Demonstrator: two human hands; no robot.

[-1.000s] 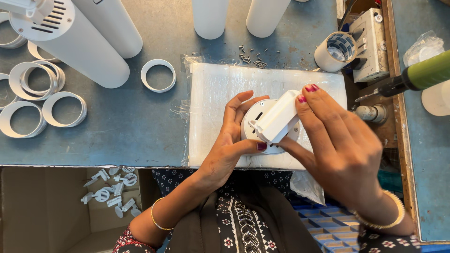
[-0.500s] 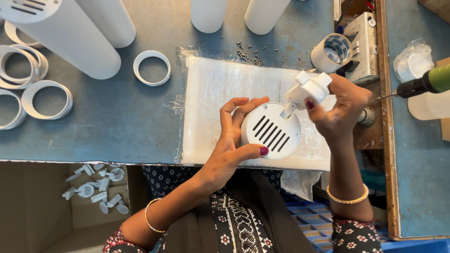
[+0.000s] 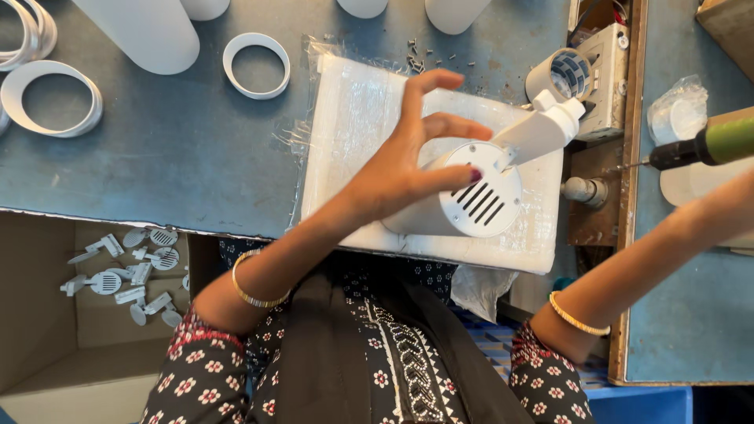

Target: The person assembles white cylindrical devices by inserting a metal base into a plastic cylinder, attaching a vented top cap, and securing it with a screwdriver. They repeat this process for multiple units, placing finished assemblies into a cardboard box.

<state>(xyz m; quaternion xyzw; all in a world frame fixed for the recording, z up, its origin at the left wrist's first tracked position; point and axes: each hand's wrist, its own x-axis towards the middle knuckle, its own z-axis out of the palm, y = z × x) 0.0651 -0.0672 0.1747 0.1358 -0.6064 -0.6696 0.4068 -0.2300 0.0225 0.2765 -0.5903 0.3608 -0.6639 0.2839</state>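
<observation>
My left hand (image 3: pixel 408 161) grips a short white cylinder (image 3: pixel 428 212) lying on a white foam pad (image 3: pixel 353 118). The thumb presses on the cylinder's round slotted cap (image 3: pixel 481 200), and the fingers are spread above it. A white angled bracket (image 3: pixel 542 129) sticks up from the cap's rim toward the upper right. My right forearm, with a gold bangle (image 3: pixel 577 318), reaches to the right, and its hand is beyond the frame edge. A power screwdriver with a green body (image 3: pixel 726 141) lies to the right, its bit (image 3: pixel 628 166) pointing left toward the cylinder.
White rings (image 3: pixel 255 64) and long white tubes (image 3: pixel 145 27) lie on the blue table at the back left. Loose screws (image 3: pixel 420 55) sit behind the pad. A grey switch box (image 3: pixel 609 71) and a plastic bag (image 3: pixel 679 110) are at right. A cardboard box holds several small white parts (image 3: pixel 129 275).
My right hand let go of the bracket and moved off to the right, out of view. The left hand's fingers spread open over the cap while it kept hold of the cylinder.
</observation>
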